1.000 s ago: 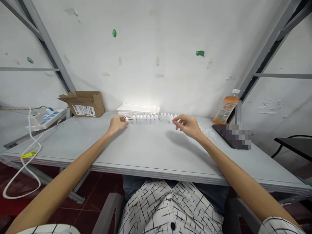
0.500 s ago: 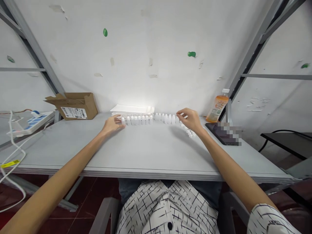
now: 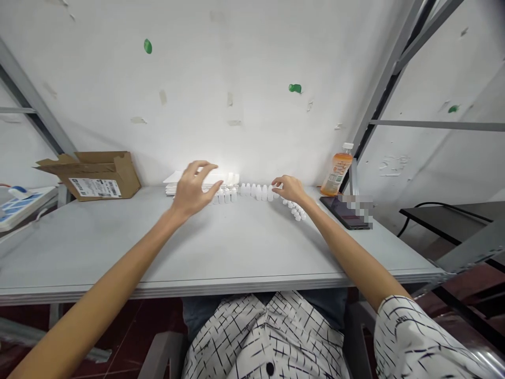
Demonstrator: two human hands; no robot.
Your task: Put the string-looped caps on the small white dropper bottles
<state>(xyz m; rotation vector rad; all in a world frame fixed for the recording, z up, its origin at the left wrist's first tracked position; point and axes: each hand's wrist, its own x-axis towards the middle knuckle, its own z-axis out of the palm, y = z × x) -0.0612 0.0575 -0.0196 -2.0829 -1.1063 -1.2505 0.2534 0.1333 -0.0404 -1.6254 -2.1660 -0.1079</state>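
Observation:
Several small white capped bottles (image 3: 228,196) stand in a row in front of a stack of white paper (image 3: 172,184); my left hand (image 3: 194,188) is raised before them, hiding part of the row. Its thumb and fingers are apart and hold nothing. Further right, more small white bottles without visible caps (image 3: 258,192) stand in a line. At the right end of that line my right hand (image 3: 289,188) has its fingertips close together around a bottle's top. Small white pieces (image 3: 296,211) lie in a cluster just below my right hand.
An open cardboard box (image 3: 128,176) sits at the back left of the grey table (image 3: 236,247), near a power strip (image 3: 27,205). At the back right are an orange drink bottle (image 3: 336,173) and a dark phone (image 3: 343,211).
My left hand has let go of the leftmost capped bottle, lifted and moved right, its fingers spreading. My right hand has closed in on the uncapped row. The view has shifted right.

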